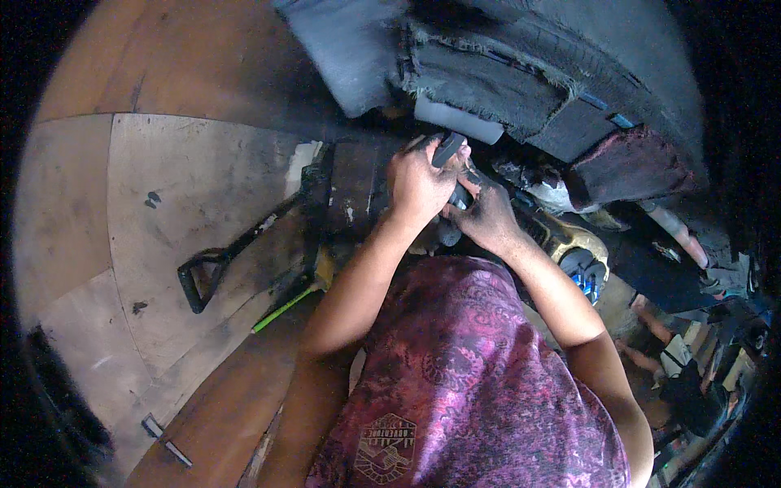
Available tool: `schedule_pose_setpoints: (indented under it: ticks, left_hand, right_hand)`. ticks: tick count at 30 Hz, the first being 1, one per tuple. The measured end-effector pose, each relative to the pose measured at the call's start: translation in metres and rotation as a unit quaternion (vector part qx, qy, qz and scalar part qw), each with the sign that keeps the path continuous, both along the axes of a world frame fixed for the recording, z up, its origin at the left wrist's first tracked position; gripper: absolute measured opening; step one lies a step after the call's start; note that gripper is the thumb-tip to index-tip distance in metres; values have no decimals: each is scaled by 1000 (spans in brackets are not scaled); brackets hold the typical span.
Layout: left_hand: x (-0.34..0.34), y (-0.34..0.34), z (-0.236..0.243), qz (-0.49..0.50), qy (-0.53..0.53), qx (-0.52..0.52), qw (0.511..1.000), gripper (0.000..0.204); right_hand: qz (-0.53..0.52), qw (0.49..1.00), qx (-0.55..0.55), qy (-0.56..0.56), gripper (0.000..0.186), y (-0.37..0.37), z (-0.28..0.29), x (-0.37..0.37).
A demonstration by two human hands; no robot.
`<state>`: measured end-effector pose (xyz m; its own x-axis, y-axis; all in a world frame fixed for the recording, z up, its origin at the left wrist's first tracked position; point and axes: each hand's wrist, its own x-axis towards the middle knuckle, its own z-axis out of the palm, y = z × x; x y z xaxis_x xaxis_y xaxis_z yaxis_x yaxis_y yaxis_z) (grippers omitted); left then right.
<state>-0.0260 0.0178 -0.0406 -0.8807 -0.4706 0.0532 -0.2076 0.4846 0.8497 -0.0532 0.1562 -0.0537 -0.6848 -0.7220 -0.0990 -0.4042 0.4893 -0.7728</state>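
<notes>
My left hand and my right hand meet in front of my chest, their fingers closed and smudged with black. Between them is a small black piece with a blunt end sticking up past my left fingers. A second dark, partly shiny bit shows lower down at my right fingers. Whether both belong to one object I cannot tell, since the fingers cover most of it. Just beyond the hands lies a pale grey roll or pad, apart from them.
Frayed dark fabric hangs over the far side, beside a dark red cloth. A black D-shaped handle on a shaft and a green stick lie left. To the right are a yellowish object and assorted clutter.
</notes>
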Motion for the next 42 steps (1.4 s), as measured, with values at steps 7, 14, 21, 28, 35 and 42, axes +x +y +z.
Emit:
schedule_pose_setpoints:
  ticks: [7, 14, 21, 28, 35, 42]
  left_hand:
    - [11, -2, -1, -3, 36, -2, 999, 33]
    - [4, 2, -4, 23, 0, 81, 996, 26]
    - [20, -8, 16, 7, 68, 71, 995, 28]
    - [7, -10, 10, -1, -13, 70, 997, 22]
    - [-2, -1, -15, 28, -28, 153, 987, 35]
    - [38, -11, -5, -23, 79, 244, 966, 39]
  right_hand:
    - [-3, 999, -24, 24, 74, -1, 3, 9]
    - [4, 999, 51, -4, 74, -4, 9, 1]
    - [-7, 995, -26, 96, 76, -11, 9, 22]
    - [-6, 1000, -10, -26, 74, -11, 5, 10]
    - [12, 991, 127, 31, 66, -7, 6, -4]
    - [9, 935, 29, 355, 67, -7, -12, 27]
